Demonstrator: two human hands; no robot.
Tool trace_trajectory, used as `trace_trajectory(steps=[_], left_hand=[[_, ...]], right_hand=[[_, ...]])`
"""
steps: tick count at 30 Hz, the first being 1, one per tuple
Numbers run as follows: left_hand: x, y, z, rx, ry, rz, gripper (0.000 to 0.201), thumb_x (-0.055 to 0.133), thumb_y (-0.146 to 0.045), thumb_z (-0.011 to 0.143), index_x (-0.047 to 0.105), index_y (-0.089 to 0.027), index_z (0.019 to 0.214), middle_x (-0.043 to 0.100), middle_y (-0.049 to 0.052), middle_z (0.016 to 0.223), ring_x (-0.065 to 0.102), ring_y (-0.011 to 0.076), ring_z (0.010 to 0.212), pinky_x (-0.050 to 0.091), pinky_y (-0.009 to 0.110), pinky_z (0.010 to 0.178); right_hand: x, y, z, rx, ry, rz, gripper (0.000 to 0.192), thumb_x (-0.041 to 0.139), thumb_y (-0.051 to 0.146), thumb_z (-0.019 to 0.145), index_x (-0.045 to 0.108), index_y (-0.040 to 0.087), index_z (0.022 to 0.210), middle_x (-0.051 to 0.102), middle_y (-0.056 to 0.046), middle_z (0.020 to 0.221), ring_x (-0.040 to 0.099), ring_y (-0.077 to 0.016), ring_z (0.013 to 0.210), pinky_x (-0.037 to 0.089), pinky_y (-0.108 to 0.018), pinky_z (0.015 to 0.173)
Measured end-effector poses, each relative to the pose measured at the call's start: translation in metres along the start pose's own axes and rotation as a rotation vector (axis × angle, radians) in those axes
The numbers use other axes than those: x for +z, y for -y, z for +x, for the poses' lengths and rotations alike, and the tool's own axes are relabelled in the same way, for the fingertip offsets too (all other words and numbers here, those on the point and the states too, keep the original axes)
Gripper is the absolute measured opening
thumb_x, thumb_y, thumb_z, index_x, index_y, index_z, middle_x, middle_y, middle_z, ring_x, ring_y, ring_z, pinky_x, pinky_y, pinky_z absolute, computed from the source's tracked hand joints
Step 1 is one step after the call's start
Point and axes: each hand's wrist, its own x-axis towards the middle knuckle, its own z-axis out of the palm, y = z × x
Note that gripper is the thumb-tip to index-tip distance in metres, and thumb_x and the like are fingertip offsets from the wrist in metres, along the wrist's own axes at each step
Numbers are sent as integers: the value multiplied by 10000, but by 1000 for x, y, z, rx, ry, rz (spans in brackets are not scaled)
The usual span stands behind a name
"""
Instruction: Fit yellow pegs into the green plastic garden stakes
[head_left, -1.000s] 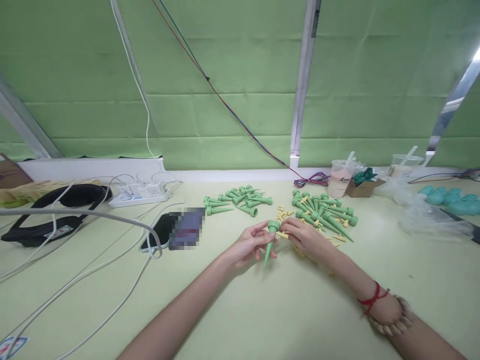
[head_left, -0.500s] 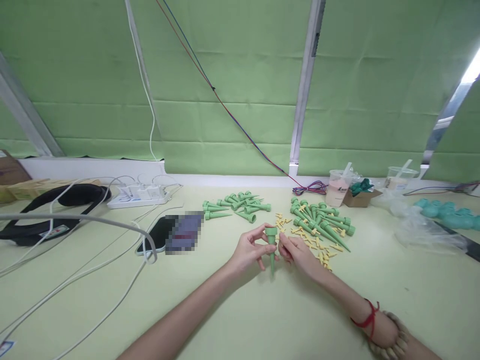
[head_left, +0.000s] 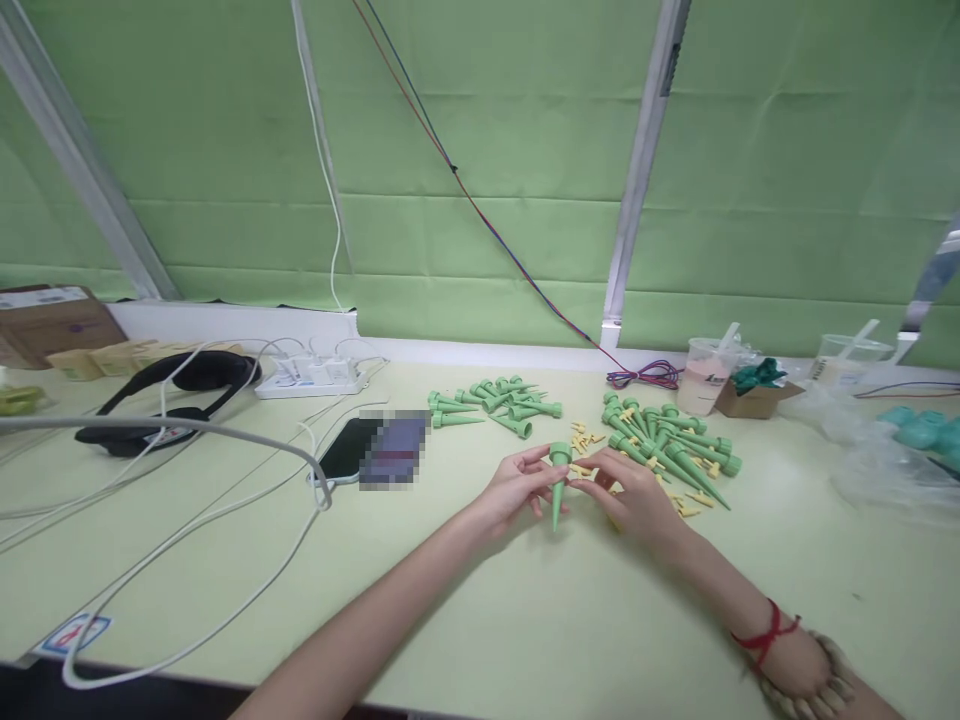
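Note:
My left hand (head_left: 517, 487) grips a green plastic plant-watering spike (head_left: 557, 498), pinching it below its wide ribbed cap. The spike is upright, tip down, above the table. My right hand (head_left: 637, 500) is close on its right side, thumb and forefinger bent in a pinch against or near the spike. What lies between those fingertips is too small to make out. Small yellow plastic nozzles (head_left: 587, 438) are scattered behind and beneath the right hand. More green spikes lie in a left pile (head_left: 495, 400) and a right pile (head_left: 667, 440), the right one with yellow pieces among it.
Left of my hands are a phone (head_left: 345, 450), a blurred-out flat item (head_left: 395, 450), loose white cables (head_left: 225, 560), a black headset-like band (head_left: 202, 372) and a power strip (head_left: 315, 378). Drink cups (head_left: 701, 378), a small carton (head_left: 754, 400) and plastic bags (head_left: 874, 470) stand at the right.
The view has shifted, so the scene sits farther right. My right hand's fingers have opened out from a tighter curl and reach toward the spike's side. My left hand still holds the spike.

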Motion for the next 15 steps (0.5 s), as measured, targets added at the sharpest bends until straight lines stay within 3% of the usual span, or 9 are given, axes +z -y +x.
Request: trace_trajectory(steps=[5,8,10,12,15], left_hand=[[1,4,-1,85,89,123,601,732,-347,631,547,-134,1161,529,7,723,581,100,494,395,156,311],[4,5,-2,171,141,200,560,739,-332,613,573,-198,1130,464,-19,747,552,76,490,449,170,337],[5,5,-3,199,127,219,574,741,-315,609,561,-228,1147,444,-25,776,533,55,471,461,171,343],[5,5,-3,189,101,214,597,751,-301,597,558,-219,1156,460,-20,792,523,45,451,450,166,334],[4,3,-2,122,47,130,684,754,-305,605,498,-176,1226,547,19,809,579,86,475,408,154,313]], right_hand=[[2,0,-1,-7,-16,-77,309,416,389,885,610,181,764,595,-42,713,523,-139,599,392,-268,576],[6,4,2,199,40,127,462,345,465,886,516,177,568,515,-17,520,495,-132,505,379,-264,531],[9,6,5,399,136,351,520,291,543,870,441,187,522,441,13,439,450,-115,409,371,-253,466],[11,7,6,506,200,457,547,231,585,863,399,194,518,406,28,421,435,-109,372,363,-245,428],[7,8,5,393,107,183,492,297,563,863,486,182,616,493,11,513,485,-119,446,387,-249,479]])
